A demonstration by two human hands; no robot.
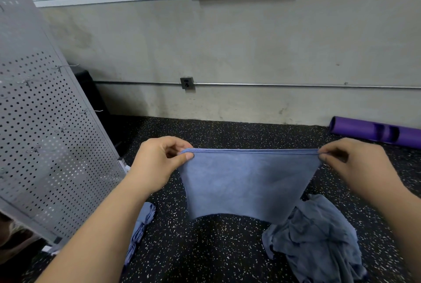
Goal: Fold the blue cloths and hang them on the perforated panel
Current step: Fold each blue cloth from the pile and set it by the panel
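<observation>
Currently in hand: folding — the blue cloth (246,182) hangs taut, seemingly doubled along its top edge
Left hand (159,157): pinches the top left corner
Right hand (355,162): pinches the top right corner
Where: in the air above the speckled floor (216,248)
Next move: probably carry it left — over a hook (91,111) on the perforated panel (45,134)

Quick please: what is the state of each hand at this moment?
Left hand: closed, pinching the top left corner of the blue cloth.
Right hand: closed, pinching its top right corner.
</observation>
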